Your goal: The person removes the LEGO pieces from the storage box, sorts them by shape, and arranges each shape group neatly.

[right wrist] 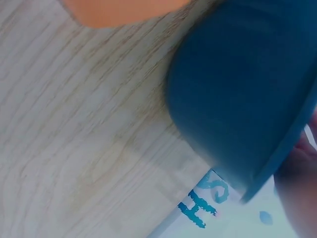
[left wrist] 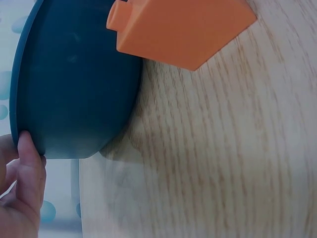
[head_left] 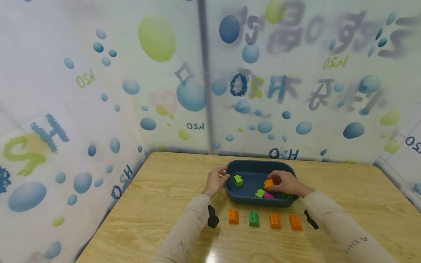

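At tub's left rim, left hand (head_left: 216, 179) grips the blue tub (head_left: 250, 199) on the counter (head_left: 158, 204). Inside it, right hand (head_left: 285, 182) pinches an orange brick (head_left: 268, 183): likely light, rigid, smooth plastic; best taken by its flat sides.

A wooden table (head_left: 345, 190) bears a blue tub (head_left: 253, 199) and four bricks (head_left: 254, 218).

Table: light wood-grain top (head_left: 158, 204).
Row in front of the bin: 3 orange bricks (head_left: 233, 216), 1 green brick (head_left: 254, 218).
Backdrop: white sheet (head_left: 98, 91) printed with blue and green bubbles.
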{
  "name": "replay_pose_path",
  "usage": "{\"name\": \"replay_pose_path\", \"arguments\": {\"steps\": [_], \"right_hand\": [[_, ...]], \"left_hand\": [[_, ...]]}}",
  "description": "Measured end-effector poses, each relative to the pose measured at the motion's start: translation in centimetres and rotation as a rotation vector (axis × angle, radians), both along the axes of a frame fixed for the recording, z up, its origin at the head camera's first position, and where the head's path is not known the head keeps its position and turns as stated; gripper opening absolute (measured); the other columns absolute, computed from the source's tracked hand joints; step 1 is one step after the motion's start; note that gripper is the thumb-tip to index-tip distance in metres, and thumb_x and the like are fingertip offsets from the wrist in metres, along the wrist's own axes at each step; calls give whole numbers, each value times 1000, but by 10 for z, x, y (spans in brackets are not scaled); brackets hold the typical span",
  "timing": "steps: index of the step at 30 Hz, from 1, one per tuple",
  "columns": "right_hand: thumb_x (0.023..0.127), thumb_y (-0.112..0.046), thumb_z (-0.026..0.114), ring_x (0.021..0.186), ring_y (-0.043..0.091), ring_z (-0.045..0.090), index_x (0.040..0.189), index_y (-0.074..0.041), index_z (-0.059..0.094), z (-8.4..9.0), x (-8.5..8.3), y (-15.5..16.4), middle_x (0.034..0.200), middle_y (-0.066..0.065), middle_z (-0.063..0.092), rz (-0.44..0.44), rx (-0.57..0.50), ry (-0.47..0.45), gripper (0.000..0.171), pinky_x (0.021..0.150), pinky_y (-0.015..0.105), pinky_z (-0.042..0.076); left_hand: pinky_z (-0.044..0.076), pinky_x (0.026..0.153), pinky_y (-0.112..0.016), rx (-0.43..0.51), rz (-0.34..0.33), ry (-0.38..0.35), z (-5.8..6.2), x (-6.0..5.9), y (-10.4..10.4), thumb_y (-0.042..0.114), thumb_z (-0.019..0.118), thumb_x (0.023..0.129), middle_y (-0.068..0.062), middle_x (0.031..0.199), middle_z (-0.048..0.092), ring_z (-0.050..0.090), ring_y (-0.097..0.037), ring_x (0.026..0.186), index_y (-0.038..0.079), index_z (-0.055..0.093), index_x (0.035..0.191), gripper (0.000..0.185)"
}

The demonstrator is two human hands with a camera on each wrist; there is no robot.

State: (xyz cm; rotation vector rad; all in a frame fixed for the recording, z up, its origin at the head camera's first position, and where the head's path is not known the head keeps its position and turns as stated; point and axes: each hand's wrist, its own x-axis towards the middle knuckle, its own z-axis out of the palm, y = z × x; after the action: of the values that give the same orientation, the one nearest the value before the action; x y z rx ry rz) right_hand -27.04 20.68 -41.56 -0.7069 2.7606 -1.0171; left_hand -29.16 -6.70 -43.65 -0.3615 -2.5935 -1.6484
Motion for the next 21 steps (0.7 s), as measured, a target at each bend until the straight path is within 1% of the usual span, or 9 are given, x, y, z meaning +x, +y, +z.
{"name": "replay_pose_path", "arguments": {"steps": [4, 6, 9, 16, 18, 21], "right_hand": [[79, -16, 67, 80, 21, 59, 101, 3, 56, 0, 2, 8, 92, 10, 60, 20, -57, -12, 30, 71, 32, 52], [81, -17, 65, 80, 20, 59, 102, 4, 56, 0, 4, 12, 93, 10, 60, 35, -71, -1, 31, 71, 30, 52], [82, -18, 64, 81, 21, 59, 105, 5, 55, 1, 7, 16, 95, 12, 60, 44, -88, 1, 33, 71, 29, 52], [83, -19, 63, 90, 27, 58, 109, 7, 53, 7, 20, 23, 100, 16, 59, 45, -159, -42, 38, 74, 30, 52], [83, -19, 62, 90, 27, 58, 110, 7, 53, 8, 23, 25, 101, 17, 58, 50, -181, -54, 39, 74, 28, 52], [83, -20, 62, 90, 21, 59, 112, 7, 52, 11, 29, 28, 103, 18, 57, 50, -203, -67, 40, 73, 23, 51]], "left_hand": [[52, 50, -44, -4, -2, 8, 0, 0, 0, 2, 58, 84, -14, 84, 54, 57, -23, 60, -6, 55, 115, 33], [52, 50, -44, -2, 0, 4, 0, 0, 0, 3, 58, 84, -13, 84, 54, 57, -22, 60, -5, 55, 116, 33], [52, 50, -44, -2, -3, 8, -1, 0, 0, 2, 58, 84, -13, 84, 53, 57, -21, 59, -5, 55, 116, 33], [53, 50, -42, -6, -4, 8, -1, 0, 0, 2, 58, 84, -13, 84, 54, 56, -17, 59, -5, 55, 116, 33], [52, 49, -42, -8, -5, 8, -1, 0, -1, 3, 58, 84, -13, 84, 53, 56, -17, 59, -5, 55, 115, 33], [53, 50, -42, -6, 0, 3, -1, 0, 0, 3, 59, 84, -12, 84, 53, 55, -16, 59, -5, 55, 115, 33]]}}
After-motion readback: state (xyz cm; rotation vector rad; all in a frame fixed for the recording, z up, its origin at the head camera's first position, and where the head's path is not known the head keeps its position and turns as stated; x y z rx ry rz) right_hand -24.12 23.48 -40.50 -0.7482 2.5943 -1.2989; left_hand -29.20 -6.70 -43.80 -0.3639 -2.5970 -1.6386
